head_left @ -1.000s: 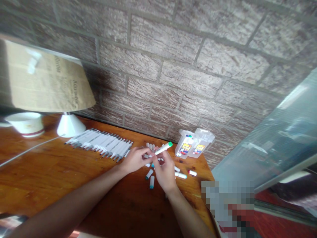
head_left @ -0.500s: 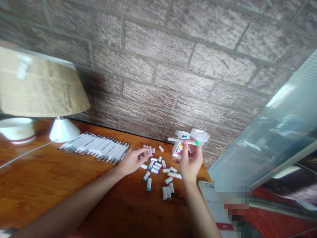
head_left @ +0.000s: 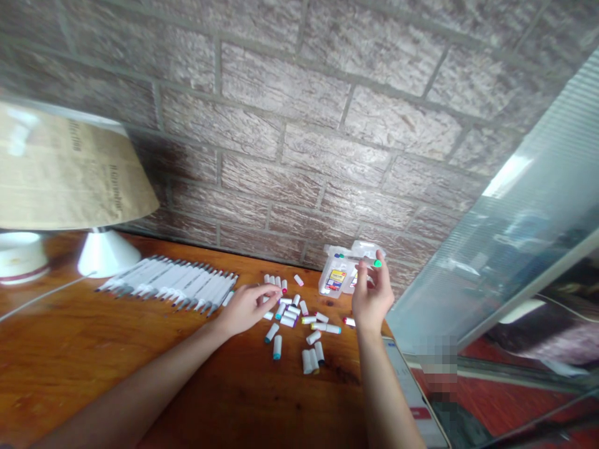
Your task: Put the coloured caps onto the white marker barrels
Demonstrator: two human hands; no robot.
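Note:
My right hand (head_left: 373, 299) is raised at the right, its thumb and fingers closed on a marker with a green end (head_left: 377, 264). The marker's pale body blurs against a clear plastic case (head_left: 325, 277) behind it. That case stands with its lid up, a coloured label on its front, and blue and green marker ends showing near its top. My left hand (head_left: 248, 308) rests low over the table with thumb and index finger apart, holding nothing that I can see. Just beyond its fingertips lie loose white marker caps (head_left: 289, 315) with coloured ends.
A long row of uncapped markers (head_left: 173, 284) lies to the left. Behind it stand a lamp (head_left: 108, 252) with a printed shade and a white bowl (head_left: 21, 255). A phone (head_left: 412, 390) lies at the table's right edge. A brick wall (head_left: 299, 156) closes off the back.
My right hand has moved slightly right, and the marker has turned from lying crosswise to pointing more toward the case. The view has shifted a little. My left hand stays beside the caps.

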